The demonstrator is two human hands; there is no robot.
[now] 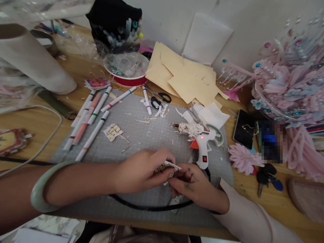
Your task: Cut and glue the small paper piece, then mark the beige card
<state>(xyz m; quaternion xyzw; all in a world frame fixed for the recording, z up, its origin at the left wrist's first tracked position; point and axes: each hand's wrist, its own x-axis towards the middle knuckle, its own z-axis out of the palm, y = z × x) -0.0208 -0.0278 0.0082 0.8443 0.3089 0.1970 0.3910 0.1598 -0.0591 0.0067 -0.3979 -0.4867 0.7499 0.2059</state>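
Note:
My left hand [148, 168] is closed on a small cream paper piece with dark crackle lines [167, 165], held between thumb and fingers above the mat. Pressed up against the piece's right edge, my right hand [197, 185] has its fingers curled together; what they grip is hidden. A similar crackle-patterned paper piece [113, 132] lies flat on the grey cutting mat [141, 141]. Just beyond my right hand is a white glue gun [203, 148] with a red light lit, its nozzle end crusted with pale residue.
Several markers [92, 135] lie on the left. Scissors [160, 98] rest near cream card sheets [192, 81] and a red-rimmed bowl [130, 80]. On the right are a phone [243, 128], keys [260, 189] and pink beaded decorations [286, 81]. A black cable [152, 206] curves below my hands.

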